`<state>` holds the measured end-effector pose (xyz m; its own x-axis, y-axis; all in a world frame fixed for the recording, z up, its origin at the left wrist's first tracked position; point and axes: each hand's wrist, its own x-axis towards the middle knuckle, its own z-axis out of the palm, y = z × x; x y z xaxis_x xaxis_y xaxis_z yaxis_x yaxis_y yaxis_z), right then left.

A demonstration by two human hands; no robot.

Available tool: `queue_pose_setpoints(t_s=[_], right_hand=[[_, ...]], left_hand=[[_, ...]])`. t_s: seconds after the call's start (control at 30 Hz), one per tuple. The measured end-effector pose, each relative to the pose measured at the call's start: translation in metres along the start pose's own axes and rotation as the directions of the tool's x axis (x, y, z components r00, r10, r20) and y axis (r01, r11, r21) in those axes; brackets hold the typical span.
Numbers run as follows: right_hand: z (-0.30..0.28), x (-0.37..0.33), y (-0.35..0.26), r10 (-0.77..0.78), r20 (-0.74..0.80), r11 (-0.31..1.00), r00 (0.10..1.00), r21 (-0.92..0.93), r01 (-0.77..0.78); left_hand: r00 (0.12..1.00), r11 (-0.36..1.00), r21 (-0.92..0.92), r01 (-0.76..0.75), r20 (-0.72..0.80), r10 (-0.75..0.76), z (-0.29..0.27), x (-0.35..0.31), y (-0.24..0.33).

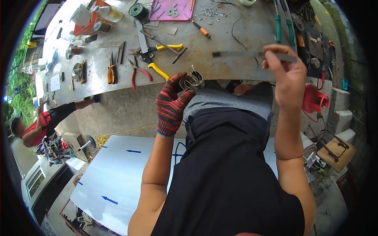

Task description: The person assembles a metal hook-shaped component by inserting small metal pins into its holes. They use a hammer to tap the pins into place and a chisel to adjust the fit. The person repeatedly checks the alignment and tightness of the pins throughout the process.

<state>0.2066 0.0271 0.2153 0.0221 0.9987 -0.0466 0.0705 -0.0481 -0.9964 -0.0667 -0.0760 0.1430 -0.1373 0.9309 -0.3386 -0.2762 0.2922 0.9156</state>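
My left hand point(172, 103), in a red and black knit glove, is closed round a small round metal piece point(191, 82) with a curled S-shaped strip inside. It holds the piece just off the table's near edge. Bare and raised over the right part of the table, my right hand point(288, 74) grips a long, narrow, flat tool point(240, 54). Motion blurs that tool, so its kind does not show. Its free end points left and stays apart from the metal piece. Closest to the glove lie yellow-handled snips point(158, 71) and a T-shaped metal rod point(164, 45).
On the metal table point(220, 70) lie red-handled pliers point(135, 72), orange-handled pliers point(112, 72), an orange screwdriver point(201, 29) and a pink tray point(181, 13). Small metal bits point(208, 13) are scattered beyond. Another person point(37, 128) stands at far left. A large pale sheet point(118, 169) lies behind me.
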Motion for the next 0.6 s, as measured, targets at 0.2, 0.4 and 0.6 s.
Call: queue_pose_setpoints(t_s=[0.2,0.4,0.6], right_hand=[[0.019,-0.045,-0.016,-0.152,0.094,0.981,0.984,-0.110,0.162],[0.032,-0.055,-0.013,-0.455,0.195,0.816,0.869,-0.300,0.494],[0.037,-0.058,-0.009,-0.564,0.262,0.688,0.783,-0.375,0.622]], left_hand=[[0.998,0.998,0.001,-0.059,0.017,0.059,0.007,-0.009,0.003],[0.996,0.996,0.018,-0.089,-0.020,0.089,0.008,-0.015,-0.007],[0.996,0.995,0.056,-0.080,-0.028,0.082,0.015,-0.019,-0.007]])
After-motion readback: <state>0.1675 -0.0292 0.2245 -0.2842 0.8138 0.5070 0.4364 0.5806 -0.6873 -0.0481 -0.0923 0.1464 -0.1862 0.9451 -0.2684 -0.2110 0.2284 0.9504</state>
